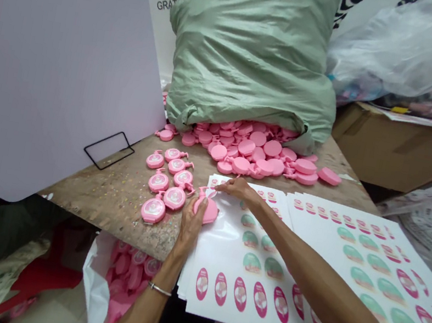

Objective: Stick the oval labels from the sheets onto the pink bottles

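And there's the left hand (191,225) curled snugly round a smooth pink plastic compact (207,212), right by the gritty edge of the counter (120,206), while the right hand (239,189) lies half-open on a glossy sticker sheet (222,240), gripping nothing visible!

Pink moulded pieces (207,211): smooth matt plastic. Sticker sheets (223,310): glossy paper. Tabletop (120,206): rough, worn wood.

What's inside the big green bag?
Flat round pink plastic pieces spill out of the mouth of the green bag onto the wooden tabletop. The bag's cloth hides everything further in, so only the pieces at its opening can be seen.
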`<state>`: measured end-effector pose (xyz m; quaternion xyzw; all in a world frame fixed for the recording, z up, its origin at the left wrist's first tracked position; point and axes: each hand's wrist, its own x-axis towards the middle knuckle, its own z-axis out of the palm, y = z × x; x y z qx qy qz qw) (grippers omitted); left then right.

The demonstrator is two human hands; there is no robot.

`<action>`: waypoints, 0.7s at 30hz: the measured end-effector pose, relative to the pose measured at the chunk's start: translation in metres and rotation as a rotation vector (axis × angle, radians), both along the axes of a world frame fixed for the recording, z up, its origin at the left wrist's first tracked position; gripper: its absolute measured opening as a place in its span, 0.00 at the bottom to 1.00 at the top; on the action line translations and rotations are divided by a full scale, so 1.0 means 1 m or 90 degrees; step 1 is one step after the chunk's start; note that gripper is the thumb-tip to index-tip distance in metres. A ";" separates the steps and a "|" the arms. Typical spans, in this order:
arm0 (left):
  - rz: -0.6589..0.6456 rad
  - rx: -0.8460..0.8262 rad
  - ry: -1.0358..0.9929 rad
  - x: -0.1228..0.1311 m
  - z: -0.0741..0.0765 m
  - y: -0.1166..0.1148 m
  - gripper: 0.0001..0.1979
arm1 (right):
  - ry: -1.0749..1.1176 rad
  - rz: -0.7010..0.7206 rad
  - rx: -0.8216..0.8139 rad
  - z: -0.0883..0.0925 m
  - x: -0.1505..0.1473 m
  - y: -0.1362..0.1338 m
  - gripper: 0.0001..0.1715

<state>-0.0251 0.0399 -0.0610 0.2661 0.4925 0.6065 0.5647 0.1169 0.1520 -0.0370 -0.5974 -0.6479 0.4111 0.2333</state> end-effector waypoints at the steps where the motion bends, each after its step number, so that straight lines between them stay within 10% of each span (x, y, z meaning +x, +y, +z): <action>1: 0.021 0.013 0.004 0.001 -0.001 -0.001 0.19 | 0.029 0.000 0.002 0.002 0.001 0.000 0.25; 8: 0.046 0.056 -0.033 0.000 0.011 -0.011 0.24 | 0.210 -0.036 0.099 0.030 0.030 -0.034 0.27; 15: -0.135 -0.039 -0.179 0.008 0.060 -0.035 0.27 | 0.252 0.048 0.194 0.061 0.033 -0.116 0.18; 21: -0.185 -0.058 -0.175 0.019 0.063 -0.044 0.28 | 0.181 0.066 0.226 0.064 0.038 -0.139 0.17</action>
